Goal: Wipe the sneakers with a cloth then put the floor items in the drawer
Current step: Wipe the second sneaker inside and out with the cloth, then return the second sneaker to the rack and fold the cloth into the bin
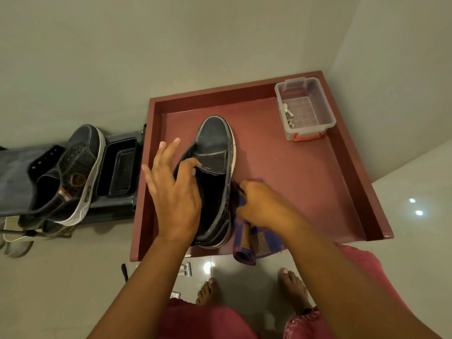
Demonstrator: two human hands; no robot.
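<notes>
A dark sneaker with a white sole stands in the open maroon drawer, toe pointing away from me. My left hand pinches its tongue with thumb and forefinger, the other fingers spread. My right hand grips a purple and orange striped cloth against the sneaker's right side. A second dark sneaker lies on a dark rack to the left. Small items lie on the floor below the drawer: a black pen and a small white thing.
A clear plastic box with keys and a red latch sits in the drawer's far right corner. A black tray is on the rack beside the second sneaker. My bare feet stand on the glossy tiled floor. Walls close in behind and right.
</notes>
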